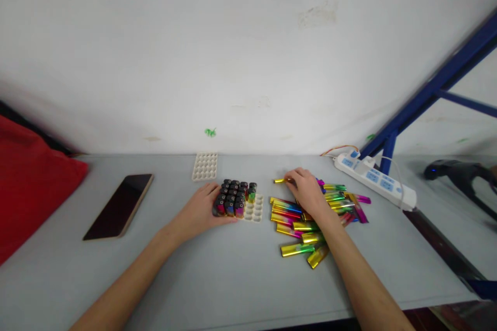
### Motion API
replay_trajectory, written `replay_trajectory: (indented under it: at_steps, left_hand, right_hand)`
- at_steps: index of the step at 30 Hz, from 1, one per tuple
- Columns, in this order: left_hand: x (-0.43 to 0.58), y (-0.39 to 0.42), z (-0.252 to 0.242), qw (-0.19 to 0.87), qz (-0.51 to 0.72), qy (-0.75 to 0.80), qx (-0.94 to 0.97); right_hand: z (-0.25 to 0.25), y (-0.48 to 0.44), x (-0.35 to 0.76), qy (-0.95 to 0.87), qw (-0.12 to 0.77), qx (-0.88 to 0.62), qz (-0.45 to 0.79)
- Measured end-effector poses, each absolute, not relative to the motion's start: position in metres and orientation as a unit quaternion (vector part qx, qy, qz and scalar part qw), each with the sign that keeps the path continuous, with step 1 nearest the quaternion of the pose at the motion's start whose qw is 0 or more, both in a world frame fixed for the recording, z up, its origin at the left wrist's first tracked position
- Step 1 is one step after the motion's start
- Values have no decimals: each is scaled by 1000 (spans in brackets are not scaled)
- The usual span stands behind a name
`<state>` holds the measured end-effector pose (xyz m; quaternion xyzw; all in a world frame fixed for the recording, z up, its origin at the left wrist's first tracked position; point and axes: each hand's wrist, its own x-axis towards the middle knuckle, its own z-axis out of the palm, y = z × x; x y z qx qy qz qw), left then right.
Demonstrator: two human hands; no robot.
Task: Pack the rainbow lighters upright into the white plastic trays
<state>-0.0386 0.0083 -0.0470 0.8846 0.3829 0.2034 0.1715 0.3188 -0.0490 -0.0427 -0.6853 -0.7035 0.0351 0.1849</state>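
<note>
A white tray (254, 213) with round pockets stands in the middle of the table. Black-topped lighters (231, 197) with shiny coloured bodies stand upright in its left part; one yellow-green piece (251, 196) among them shows no black top. My left hand (204, 207) is curled round the left side of the tray and its lighters. To the right, my right hand (305, 189) pinches a gold lighter (278, 181), whose far end its fingers hide. Below and beside that hand lies a loose pile of metallic lighters (297, 249) in gold, green, red, blue and pink.
A second white tray (205, 166) lies by the wall. A phone (120, 206) and a red cloth item (34, 181) are on the left. At the right are a white power strip (375, 178), a blue metal frame (427, 93) and a black device (462, 173).
</note>
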Motion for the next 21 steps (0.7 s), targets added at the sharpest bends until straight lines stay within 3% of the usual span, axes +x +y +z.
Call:
replay_trajectory:
  at_steps: [6, 12, 15, 21]
  left_hand:
    - [-39, 8, -47, 178, 215, 376, 884]
    - [-38, 7, -43, 186, 197, 381, 884]
    - [-38, 7, -43, 193, 190, 385, 882]
    - [-37, 8, -44, 194, 202, 385, 880]
  right_hand:
    - [-41, -55, 313, -655, 423, -619, 94]
    - [-25, -60, 284, -425, 623, -542, 372]
    - [-19, -62, 265, -345, 658, -489, 456]
    - [-17, -71, 241, -385, 611, -441, 533]
